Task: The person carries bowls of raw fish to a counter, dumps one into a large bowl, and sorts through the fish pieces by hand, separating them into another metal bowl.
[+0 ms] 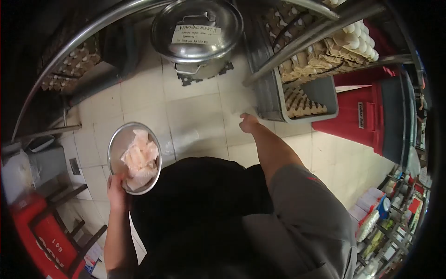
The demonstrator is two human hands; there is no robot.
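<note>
Head view: by the left hand [118,184], a shiny, round metal bowl [118,144] is pinched at the rim.
Pale pink, raw-looking meat pieces [140,159] are heaped inside, so best kept level tbh; right hand's [249,123] finger spread can't be told.

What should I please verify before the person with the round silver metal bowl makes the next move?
1. Round silver metal bowl secured: ok, the left hand grips its rim.
2. Pale pink, raw-looking pieces contained: ok, they lie inside the bowl.
3. Right hand free: ok, nothing is visible in it.
4. Round, shiny metal lid on the large silver metal pot: ok, it is in place.
5. Small handwriting on the white paper label readable: cannot tell, only the warning heading is clear.
6. Cream square-tiled floor dry: cannot tell, pale patches could be reflections.
</note>
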